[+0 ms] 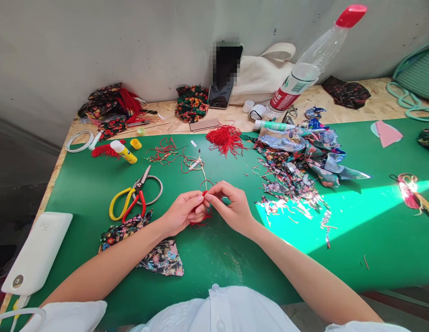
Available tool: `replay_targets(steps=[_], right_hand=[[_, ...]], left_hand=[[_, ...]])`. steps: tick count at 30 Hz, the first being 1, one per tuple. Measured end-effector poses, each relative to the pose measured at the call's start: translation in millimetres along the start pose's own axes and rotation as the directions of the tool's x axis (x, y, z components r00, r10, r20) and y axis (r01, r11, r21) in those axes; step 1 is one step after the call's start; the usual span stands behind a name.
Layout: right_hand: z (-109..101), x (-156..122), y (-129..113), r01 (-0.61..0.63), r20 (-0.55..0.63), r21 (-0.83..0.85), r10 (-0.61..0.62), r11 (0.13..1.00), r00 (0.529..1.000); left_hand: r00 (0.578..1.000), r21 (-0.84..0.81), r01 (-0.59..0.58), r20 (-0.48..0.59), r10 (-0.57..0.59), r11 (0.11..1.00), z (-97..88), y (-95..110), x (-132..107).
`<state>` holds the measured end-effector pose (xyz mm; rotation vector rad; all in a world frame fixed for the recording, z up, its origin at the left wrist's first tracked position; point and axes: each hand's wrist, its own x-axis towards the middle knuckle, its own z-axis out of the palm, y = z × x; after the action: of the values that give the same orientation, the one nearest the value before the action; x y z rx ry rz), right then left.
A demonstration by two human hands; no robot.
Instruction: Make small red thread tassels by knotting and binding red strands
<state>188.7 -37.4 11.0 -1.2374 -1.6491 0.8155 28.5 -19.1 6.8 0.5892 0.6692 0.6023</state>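
My left hand [184,211] and my right hand [231,206] meet over the green mat [214,258], fingertips pinched together. Between them is a small red tassel [203,216]: the left hand grips its bundle, and the loose red threads hang below the fingers. The right hand pinches its top, where a thin cord [202,173] runs away toward the back. A heap of loose red thread [225,138] lies farther back on the mat.
Red and yellow scissors [133,199] lie left of my hands, above floral fabric pieces [155,251]. Fabric scraps [300,161] pile up to the right. A glue stick [122,151], plastic bottle [309,64], phone [221,94], white power bank [36,253] and pink tassel [411,191] are around.
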Motion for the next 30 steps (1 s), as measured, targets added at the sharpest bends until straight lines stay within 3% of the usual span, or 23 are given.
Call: replay_targets(steps=[13,17,19,23,30], right_hand=[[1,-1,2,-0.036,0.022,0.037,0.035,0.999,0.999],[-3,0,5,0.078,0.016,0.023,-0.078,0.997,0.997],[-7,1,8,0.244,0.05,-0.065,-0.241,0.968,0.969],[-13,4,14,0.529,0.223,-0.272,-0.482,0.804,0.847],[-14,7,18,0.652,0.304,-0.408,-0.578,0.639,0.757]], left_hand=[[1.0,0.029,-0.004,-0.007,0.004,1.0,0.9,1,0],[1.0,0.036,0.014,0.0,-0.014,0.999,0.2,1,1],[0.999,0.043,0.046,0.017,-0.046,0.998,-1.0,1,0],[0.991,0.058,0.119,0.053,-0.123,0.991,-2.7,1,-1],[0.981,0.068,0.157,0.108,-0.164,0.985,-4.1,1,-1]])
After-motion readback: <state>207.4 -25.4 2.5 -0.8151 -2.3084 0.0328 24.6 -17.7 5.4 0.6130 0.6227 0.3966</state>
